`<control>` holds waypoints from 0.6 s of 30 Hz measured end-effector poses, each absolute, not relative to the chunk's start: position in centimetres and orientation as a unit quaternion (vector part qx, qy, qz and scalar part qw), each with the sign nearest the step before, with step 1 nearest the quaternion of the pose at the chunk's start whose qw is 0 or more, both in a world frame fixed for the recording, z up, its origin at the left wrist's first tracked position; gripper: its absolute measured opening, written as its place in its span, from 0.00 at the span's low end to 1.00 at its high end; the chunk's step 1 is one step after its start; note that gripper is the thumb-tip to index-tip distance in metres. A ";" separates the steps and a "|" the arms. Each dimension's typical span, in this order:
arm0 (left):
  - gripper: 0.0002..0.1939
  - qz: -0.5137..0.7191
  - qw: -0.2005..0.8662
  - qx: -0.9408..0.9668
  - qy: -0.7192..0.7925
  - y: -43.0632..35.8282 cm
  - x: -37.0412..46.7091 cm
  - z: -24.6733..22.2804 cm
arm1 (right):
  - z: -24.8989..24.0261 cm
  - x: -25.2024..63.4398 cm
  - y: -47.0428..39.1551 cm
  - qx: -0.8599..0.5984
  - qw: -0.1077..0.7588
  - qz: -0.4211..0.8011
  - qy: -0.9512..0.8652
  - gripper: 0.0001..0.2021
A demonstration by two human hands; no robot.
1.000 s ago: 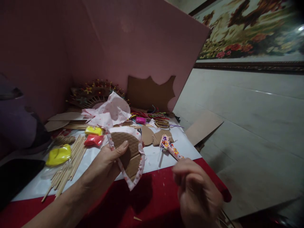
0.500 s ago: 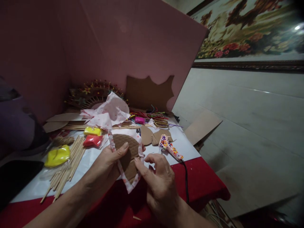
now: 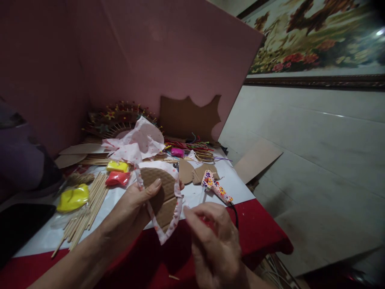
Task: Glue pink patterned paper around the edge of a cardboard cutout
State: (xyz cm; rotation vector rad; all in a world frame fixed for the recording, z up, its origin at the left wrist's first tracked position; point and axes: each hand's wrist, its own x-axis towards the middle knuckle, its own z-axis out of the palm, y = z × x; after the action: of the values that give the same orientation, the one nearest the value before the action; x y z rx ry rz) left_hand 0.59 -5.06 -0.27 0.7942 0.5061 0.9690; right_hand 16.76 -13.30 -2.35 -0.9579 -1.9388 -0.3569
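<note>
A leaf-shaped cardboard piece (image 3: 164,200) with a white, pink-dotted cloth edge hangs over the near side of the table, its tip pointing down. Gripping it from the left is my left hand (image 3: 144,200), with the thumb flat on the cardboard. My right hand (image 3: 215,241) is apart from the piece, to its lower right, with curled fingers and something red partly visible among them; the hand is blurred. Beyond it lies a flower-patterned glue gun (image 3: 216,188) with a black cable. Crumpled dotted cloth (image 3: 136,140) rests behind the cardboard.
Wooden sticks (image 3: 87,208), a yellow packet (image 3: 73,197) and a red packet (image 3: 117,178) are at left. Cut cardboard shapes (image 3: 185,171) lie near the glue gun. A black object (image 3: 25,224) sits at far left; pink panels (image 3: 168,52) stand behind.
My right hand has moved away from the cardboard's cloth edge, down and to the right. My left hand still holds the piece in nearly the same place.
</note>
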 end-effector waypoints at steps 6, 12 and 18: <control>0.10 0.405 0.796 0.390 0.226 -5.2 0.6 -0.5 | -2.8 22.1 -11.2 -0.564 0.444 -0.084 -0.691 0.11; 0.10 0.405 0.787 0.412 0.217 -5.4 0.7 -0.9 | -4.5 27.6 -7.9 -0.702 0.135 -0.095 -0.693 0.20; 0.09 0.391 0.787 0.420 0.228 -5.3 0.5 -1.2 | -6.3 28.7 -7.1 -0.677 0.170 -0.021 -0.716 0.15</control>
State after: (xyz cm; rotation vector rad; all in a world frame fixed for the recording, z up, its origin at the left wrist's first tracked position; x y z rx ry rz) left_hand 0.51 -5.33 -1.23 0.9048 0.4915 0.8438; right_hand 28.66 -7.06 -6.28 -1.9223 -2.0344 -0.0598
